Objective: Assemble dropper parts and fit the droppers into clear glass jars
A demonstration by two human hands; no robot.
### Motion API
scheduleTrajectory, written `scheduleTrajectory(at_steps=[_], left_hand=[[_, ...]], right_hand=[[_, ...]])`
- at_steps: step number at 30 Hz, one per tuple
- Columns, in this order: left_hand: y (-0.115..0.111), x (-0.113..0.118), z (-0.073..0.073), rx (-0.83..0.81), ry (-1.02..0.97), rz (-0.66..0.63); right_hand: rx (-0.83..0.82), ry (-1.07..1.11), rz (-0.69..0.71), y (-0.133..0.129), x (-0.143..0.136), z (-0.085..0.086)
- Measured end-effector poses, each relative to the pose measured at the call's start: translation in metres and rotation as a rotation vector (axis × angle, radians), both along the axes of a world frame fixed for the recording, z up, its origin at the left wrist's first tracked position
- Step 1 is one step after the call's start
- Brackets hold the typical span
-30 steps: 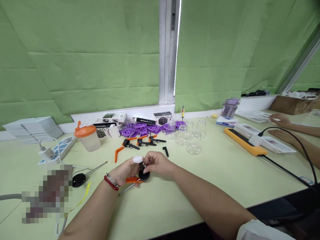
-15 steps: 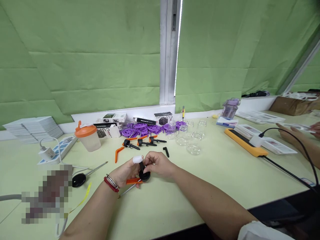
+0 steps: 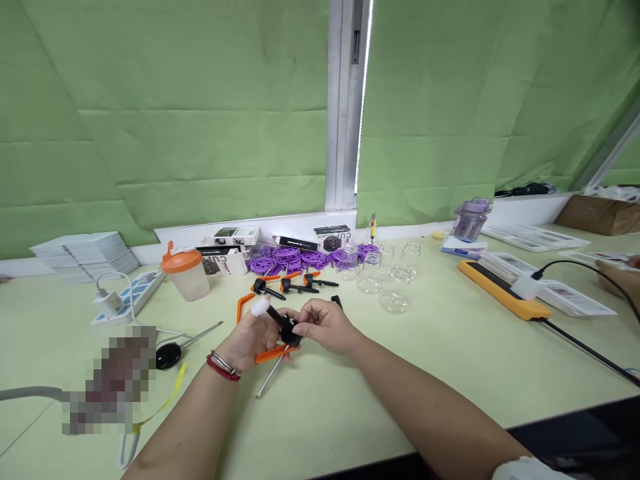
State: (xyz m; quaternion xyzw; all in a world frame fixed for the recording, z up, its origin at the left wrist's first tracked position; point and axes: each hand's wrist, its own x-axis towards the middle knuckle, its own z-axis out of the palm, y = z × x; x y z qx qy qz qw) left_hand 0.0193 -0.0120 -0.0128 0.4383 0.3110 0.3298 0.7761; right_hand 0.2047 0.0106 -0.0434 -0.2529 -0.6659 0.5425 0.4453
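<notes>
While the left hand [image 3: 253, 343] cups the black plastic part [image 3: 291, 335] from one side, the right hand [image 3: 325, 327] pinches it from the other, so the fingers of both hands are grasping it just above the pale green table [image 3: 375, 407]. Its black stem leans up and to the left, towards a white wrapped tip [image 3: 260, 306] by the left hand; whether that covers a fingertip or the stem's end, the view does not settle. A flat orange bar [image 3: 273, 354] juts out under the left palm, and a thin metal rod [image 3: 270, 381] slants down from the black part towards the near side. Behind the hands lie three black-and-orange assemblies [image 3: 299, 287] in a row, with an angled orange bar [image 3: 241, 308] partly hidden by the left hand and a small black piece [image 3: 337, 301] partly hidden by the right. Farther back sit a pile of purple openwork discs [image 3: 285, 257] and printed boxes [image 3: 223, 262], with clear glass jars [image 3: 393, 301] to their right. On the left, near a translucent cup with an orange lid [image 3: 187, 273], is a black disc with a metal rod [image 3: 169, 356]. Another person's hand [image 3: 621, 277] shows at the far right, near some flat white packs [image 3: 575, 297].
</notes>
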Motion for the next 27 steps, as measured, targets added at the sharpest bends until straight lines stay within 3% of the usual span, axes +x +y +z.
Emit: scheduleTrajectory(at_steps=[3, 6, 9, 11, 17, 20, 23, 27], left_hand=[[-0.001, 0.003, 0.003, 0.133, -0.265, 0.127], [-0.002, 0.012, -0.002, 0.298, -0.327, 0.312], [-0.002, 0.024, -0.015, 0.513, -0.156, 0.509], [-0.001, 0.030, -0.024, 0.625, -0.009, 0.553], [0.009, 0.033, -0.037, 0.951, 0.206, 0.630], [0.013, 0.026, -0.036, 0.888, 0.205, 0.690], [0.015, 0.019, -0.033, 0.664, 0.288, 0.756], [0.016, 0.019, -0.033, 0.495, 0.531, 0.674]], right_hand=[[-0.032, 0.005, 0.045, -0.003, 0.003, 0.004], [-0.132, 0.001, 0.128, -0.007, 0.002, 0.006], [-0.242, 0.040, 0.247, -0.010, -0.001, 0.006], [-0.286, 0.056, 0.283, -0.013, -0.003, 0.007], [-0.333, -0.097, 0.101, -0.012, -0.004, 0.009], [-0.116, -0.379, -0.021, -0.004, 0.002, 0.009], [0.216, -0.707, -0.178, 0.004, 0.008, 0.006], [0.379, -0.937, -0.225, 0.011, 0.009, 0.000]])
